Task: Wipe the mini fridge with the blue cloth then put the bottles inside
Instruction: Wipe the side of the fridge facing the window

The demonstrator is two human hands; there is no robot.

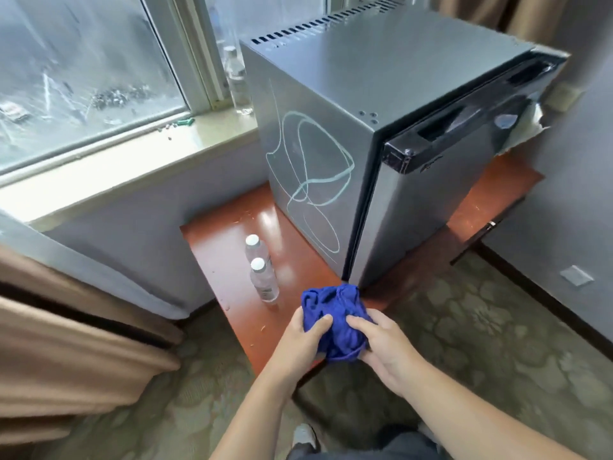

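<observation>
I take this for a hotel guest room. A compact silver metal mini fridge (pixel 331 104) stands on a low glossy reddish-brown wooden bench (pixel 215 260), over green leaf-patterned carpet (pixel 481 327). Heavy beige fabric curtains (pixel 66 343) hang beside a large grey-framed window (pixel 83 61) looking down on a street. Two small clear plastic water bottles (pixel 263 283) stand beside the fridge.

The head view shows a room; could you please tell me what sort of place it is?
Probably a hotel room: a mini fridge on a low wooden table, patterned carpet, and heavy curtains beside a large window.
</observation>
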